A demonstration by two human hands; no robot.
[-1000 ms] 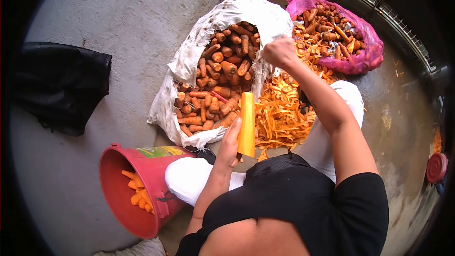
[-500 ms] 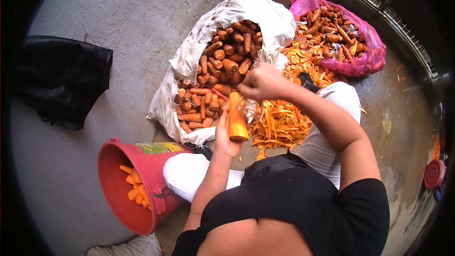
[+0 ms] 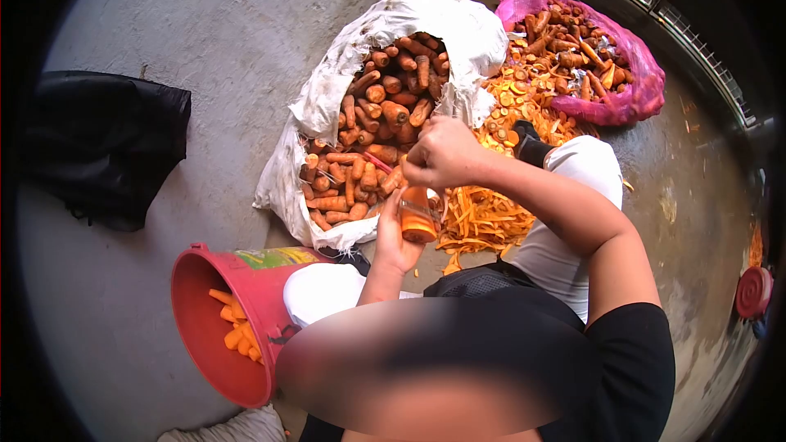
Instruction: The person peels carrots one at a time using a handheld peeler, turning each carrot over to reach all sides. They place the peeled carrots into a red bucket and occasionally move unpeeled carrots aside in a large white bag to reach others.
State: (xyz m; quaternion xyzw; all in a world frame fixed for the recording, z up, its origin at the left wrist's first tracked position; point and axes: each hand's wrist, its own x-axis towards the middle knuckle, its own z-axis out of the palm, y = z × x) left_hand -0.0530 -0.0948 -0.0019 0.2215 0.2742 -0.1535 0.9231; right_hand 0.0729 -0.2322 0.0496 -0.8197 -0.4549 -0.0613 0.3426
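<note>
A peeled orange carrot (image 3: 417, 223) stands nearly upright in front of my lap, its cut end toward me. My left hand (image 3: 399, 237) is wrapped around its left side. My right hand (image 3: 442, 155) is closed in a fist at the carrot's upper end, on a tool that is mostly hidden; a pale, blurred part of it lies across the carrot. Just beyond, unpeeled carrots (image 3: 393, 110) fill an open white sack (image 3: 323, 90). Orange peelings (image 3: 487, 221) are heaped on the floor to the right of the carrot.
A red bucket (image 3: 266, 278) lies tilted at the left with peeled carrots (image 3: 237, 327) inside. Behind the peelings, a pink mesh sack (image 3: 647, 82) holds carrot pieces. Black plastic (image 3: 106, 143) lies at the far left, and a red round object (image 3: 752, 293) is at the right edge.
My right hand has moved slightly down and left along the carrot, and the pale part of the tool now lies across it. My left hand still holds the carrot.
</note>
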